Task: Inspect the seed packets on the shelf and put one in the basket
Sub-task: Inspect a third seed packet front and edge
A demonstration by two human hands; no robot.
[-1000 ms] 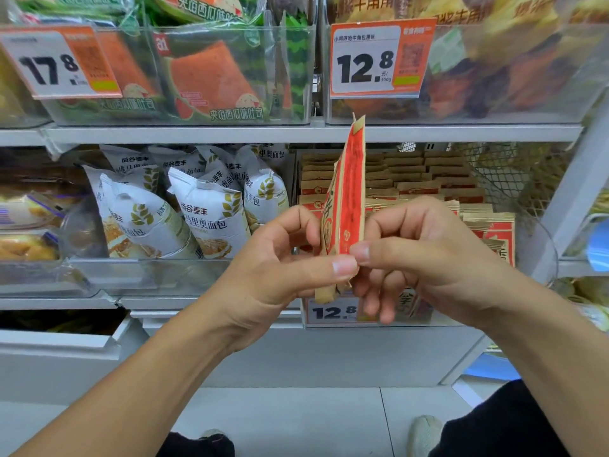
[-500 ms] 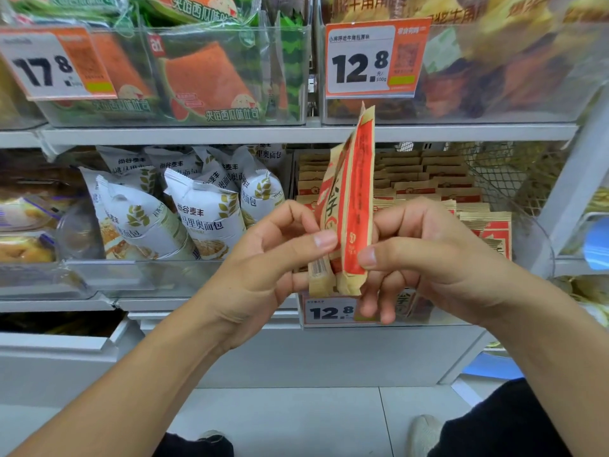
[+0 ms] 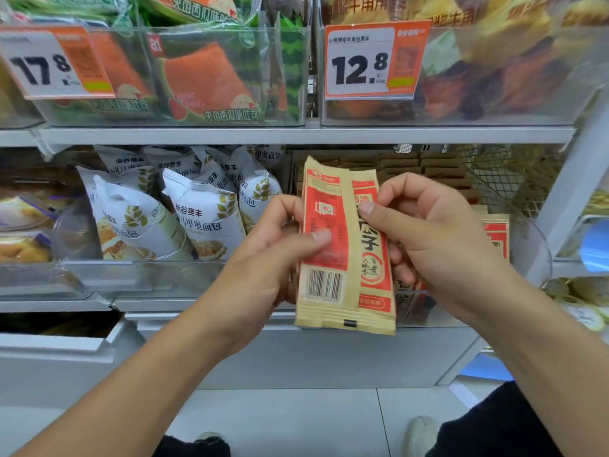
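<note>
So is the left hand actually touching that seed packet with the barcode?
Touching. In the head view the left hand grips the front seed packet, its thumb pressed flat on the red panel above the barcode.

Two seed packets [image 3: 342,258] between hands, before shelf [image 3: 296,135].

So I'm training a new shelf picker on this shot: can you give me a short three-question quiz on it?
1. True or false: both hands hold seed packets.
2. Which side of the left-hand packet faces the camera? A) barcode side B) blank side
3. What price shows on the tag above the packets?

Key: 1 true: the left hand and right hand each pinch a packet, the right-hand packet half behind. 2 A. 3 12.8.
</note>
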